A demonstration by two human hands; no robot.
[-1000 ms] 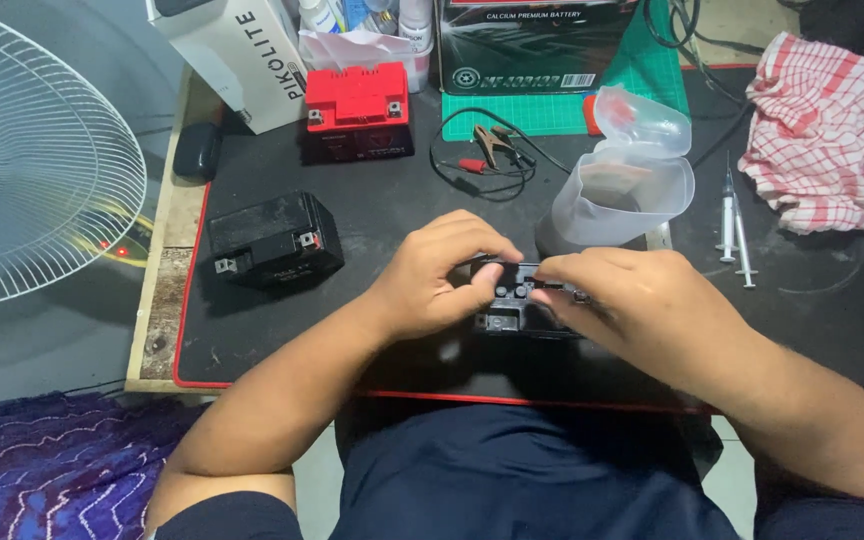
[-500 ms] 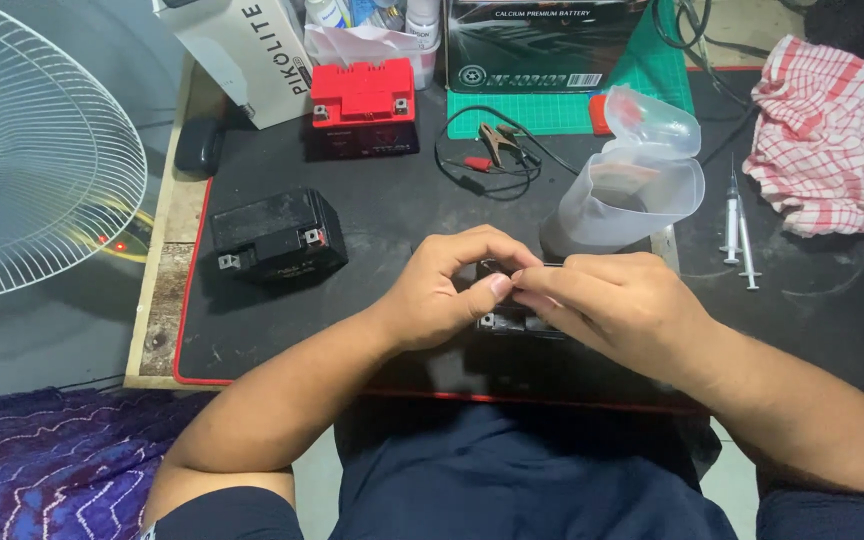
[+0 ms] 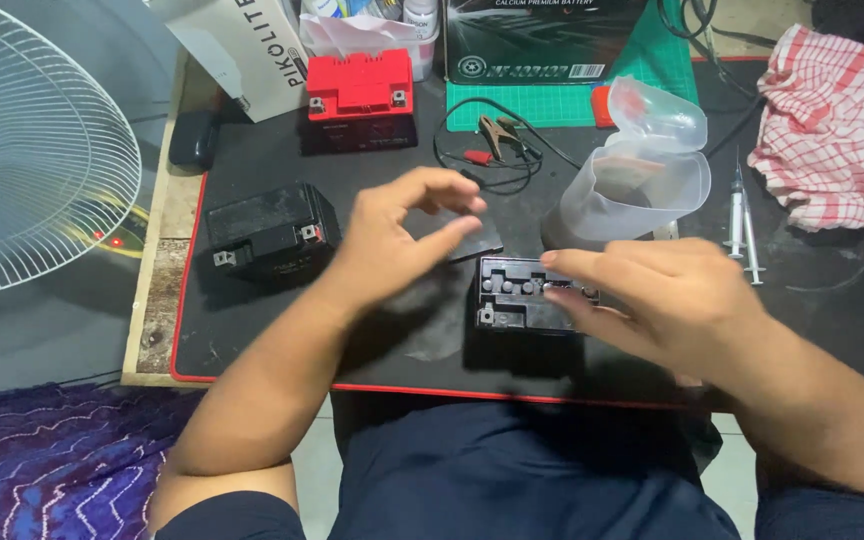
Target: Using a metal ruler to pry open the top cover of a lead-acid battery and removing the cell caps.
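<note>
Battery point(image 3: 522, 300), black with its top uncovered, sits under my right hand point(image 3: 652, 300), whose fingers rest on its top. My left hand point(image 3: 402, 235), just left, pinches a flat black strip point(image 3: 457, 238).

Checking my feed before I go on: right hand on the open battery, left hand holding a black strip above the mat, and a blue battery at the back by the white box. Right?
One slip: the battery at the back by the white box is red, not blue, as the head view shows. The right hand is on the open battery, and the left hand holds the black strip above the mat.
</note>
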